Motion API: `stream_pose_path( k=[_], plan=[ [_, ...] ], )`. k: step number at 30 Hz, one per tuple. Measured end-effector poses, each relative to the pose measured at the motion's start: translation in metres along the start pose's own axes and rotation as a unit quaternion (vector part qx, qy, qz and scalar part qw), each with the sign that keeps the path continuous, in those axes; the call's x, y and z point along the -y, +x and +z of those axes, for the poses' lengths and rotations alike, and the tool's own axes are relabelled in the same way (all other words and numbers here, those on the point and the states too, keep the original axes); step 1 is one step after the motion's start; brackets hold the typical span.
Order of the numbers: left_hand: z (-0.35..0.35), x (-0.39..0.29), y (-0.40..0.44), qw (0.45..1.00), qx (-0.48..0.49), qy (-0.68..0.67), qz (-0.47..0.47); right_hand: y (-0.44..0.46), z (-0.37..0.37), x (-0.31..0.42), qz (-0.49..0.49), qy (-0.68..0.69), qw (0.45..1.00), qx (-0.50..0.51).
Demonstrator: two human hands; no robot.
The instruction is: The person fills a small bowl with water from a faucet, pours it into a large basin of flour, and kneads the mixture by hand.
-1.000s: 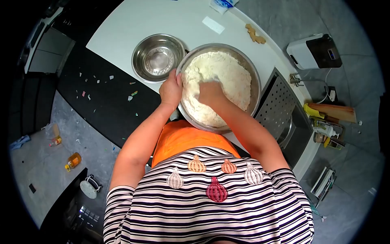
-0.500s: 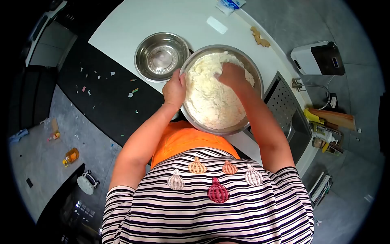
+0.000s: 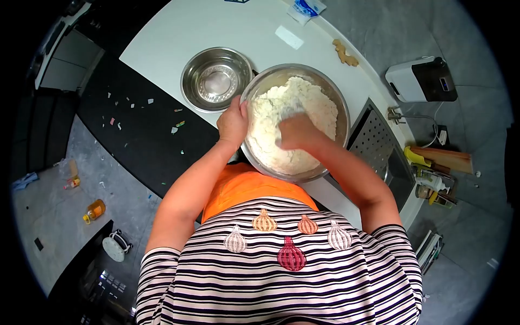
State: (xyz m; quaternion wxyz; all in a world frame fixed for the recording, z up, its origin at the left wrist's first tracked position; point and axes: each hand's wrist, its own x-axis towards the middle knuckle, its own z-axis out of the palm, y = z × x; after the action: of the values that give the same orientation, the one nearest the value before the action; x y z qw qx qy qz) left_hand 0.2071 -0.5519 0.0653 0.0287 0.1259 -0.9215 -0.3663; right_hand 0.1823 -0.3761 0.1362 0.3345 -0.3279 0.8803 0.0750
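A large steel mixing bowl (image 3: 344,116) holds a heap of pale, crumbly flour (image 3: 281,157), its surface uneven and clumped. My left hand (image 3: 233,123) grips the bowl's left rim, thumb over the edge. Inside the bowl, my right hand (image 3: 297,130) is pushed into the middle of the flour. White powder coats its fingers, which are partly buried and blurred, so their closure cannot be made out. Touching or nearly touching the mixing bowl on the left is a smaller steel bowl (image 3: 216,81) with nothing visible in it.
Both bowls stand on a white counter (image 3: 162,43). To the right lies a sink (image 3: 374,141) with a perforated tray and a faucet (image 3: 398,115). Ginger (image 3: 344,53) and a blue-white packet (image 3: 305,10) rest near the wall. An oil bottle (image 3: 95,210) is on the floor.
My right hand has moved from the upper right of the bowl toward its centre, shifting the flour. My left hand keeps its hold on the rim.
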Motion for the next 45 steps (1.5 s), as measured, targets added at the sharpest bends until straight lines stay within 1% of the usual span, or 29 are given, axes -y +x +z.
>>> stream_pose_path(
  k=[2, 6, 8, 9, 10, 11, 12, 14, 15, 17, 18, 20, 22, 23, 24, 26, 27, 29, 30, 33, 35, 36, 37, 38, 39, 41, 42, 44, 45],
  plan=[
    [0.002, 0.002, -0.001, 1.0, 0.001, -0.005, 0.0, -0.018, 0.008, 0.012, -0.051, 0.044, 0.995, -0.074],
    [0.004, 0.003, 0.001, 1.0, -0.012, 0.004, 0.019, 0.006, 0.039, 0.032, -0.077, 0.055, 0.992, -0.079],
    [0.005, 0.004, 0.001, 0.999, -0.022, 0.006, 0.032, 0.038, 0.055, 0.019, -0.061, 0.046, 0.976, -0.203],
    [0.005, 0.003, 0.001, 0.999, -0.018, 0.001, 0.028, 0.04, 0.039, 0.013, 0.009, 0.045, 0.988, -0.149],
    [0.003, 0.003, 0.001, 1.0, -0.015, -0.004, 0.025, 0.036, 0.03, 0.006, 0.043, 0.059, 0.974, -0.216],
    [0.002, 0.004, 0.002, 1.0, -0.017, -0.003, 0.023, 0.037, 0.029, -0.003, 0.09, 0.069, 0.966, -0.234],
    [0.001, 0.003, 0.002, 1.0, -0.02, 0.005, 0.023, 0.025, 0.006, -0.009, 0.137, 0.067, 0.971, -0.186],
    [0.002, 0.0, 0.0, 1.0, -0.016, 0.007, 0.024, 0.023, 0.002, -0.034, 0.195, 0.072, 0.964, -0.167],
    [0.002, -0.001, 0.0, 1.0, -0.015, 0.005, 0.019, 0.025, 0.0, -0.044, 0.199, 0.071, 0.964, -0.164],
    [0.004, 0.001, 0.001, 0.999, -0.025, -0.002, 0.021, 0.034, -0.007, -0.058, 0.221, 0.118, 0.959, -0.131],
    [0.002, 0.001, 0.002, 0.999, -0.028, 0.0, 0.019, 0.044, -0.003, -0.059, 0.217, 0.119, 0.96, -0.132],
    [-0.001, -0.003, 0.001, 1.0, -0.014, 0.009, 0.01, 0.064, 0.013, -0.054, 0.168, 0.067, 0.968, -0.175],
    [-0.001, 0.0, -0.002, 1.0, -0.009, 0.002, 0.013, 0.064, 0.009, -0.031, 0.116, 0.062, 0.983, -0.127],
    [0.001, -0.002, 0.001, 1.0, -0.013, -0.004, 0.015, 0.064, 0.012, -0.02, 0.101, 0.028, 0.987, -0.123],
    [0.003, -0.004, 0.003, 1.0, -0.016, -0.006, 0.018, 0.053, 0.001, -0.009, 0.075, 0.035, 0.994, -0.069],
    [0.003, 0.0, 0.001, 1.0, -0.023, 0.006, 0.011, 0.031, -0.006, 0.005, 0.019, 0.007, 1.0, -0.011],
    [0.001, -0.001, 0.0, 1.0, -0.023, 0.014, 0.015, 0.024, -0.002, 0.014, 0.015, 0.005, 1.0, -0.013],
    [0.003, 0.003, 0.001, 0.999, -0.028, 0.01, 0.016, 0.01, 0.01, 0.023, -0.033, -0.067, 0.997, -0.027],
    [0.003, 0.0, 0.001, 0.999, -0.03, 0.005, 0.02, 0.008, 0.011, 0.029, -0.067, -0.076, 0.994, -0.04],
    [0.003, -0.001, 0.0, 1.0, -0.022, 0.004, 0.019, 0.025, 0.002, 0.04, -0.101, -0.038, 0.994, -0.019],
    [0.0, -0.002, -0.001, 1.0, -0.019, 0.005, 0.011, 0.047, -0.012, 0.034, -0.018, -0.001, 0.999, -0.036],
    [-0.002, -0.002, -0.001, 1.0, -0.019, 0.008, 0.01, 0.057, -0.009, 0.022, -0.02, 0.001, 0.999, -0.037],
    [-0.003, -0.003, 0.0, 1.0, -0.01, 0.008, 0.008, 0.067, 0.003, 0.003, 0.028, 0.053, 0.991, -0.119],
    [-0.003, -0.004, 0.0, 1.0, -0.001, 0.007, 0.005, 0.07, 0.01, -0.012, 0.075, 0.104, 0.972, -0.198],
    [-0.002, -0.003, 0.0, 1.0, -0.006, 0.009, 0.007, 0.067, 0.01, -0.02, 0.074, 0.104, 0.972, -0.198],
    [0.0, -0.001, 0.001, 1.0, -0.006, 0.003, 0.004, 0.06, 0.006, -0.034, 0.172, 0.161, 0.955, -0.177],
    [0.0, -0.001, 0.0, 1.0, -0.005, -0.003, 0.0, 0.055, 0.003, -0.04, 0.17, 0.161, 0.956, -0.175],
    [0.001, 0.0, 0.001, 1.0, -0.009, -0.004, 0.0, 0.049, -0.006, -0.048, 0.258, 0.175, 0.94, -0.139],
    [0.0, -0.001, 0.001, 1.0, -0.011, -0.004, 0.005, 0.053, -0.012, -0.051, 0.283, 0.176, 0.935, -0.123]
  ],
)
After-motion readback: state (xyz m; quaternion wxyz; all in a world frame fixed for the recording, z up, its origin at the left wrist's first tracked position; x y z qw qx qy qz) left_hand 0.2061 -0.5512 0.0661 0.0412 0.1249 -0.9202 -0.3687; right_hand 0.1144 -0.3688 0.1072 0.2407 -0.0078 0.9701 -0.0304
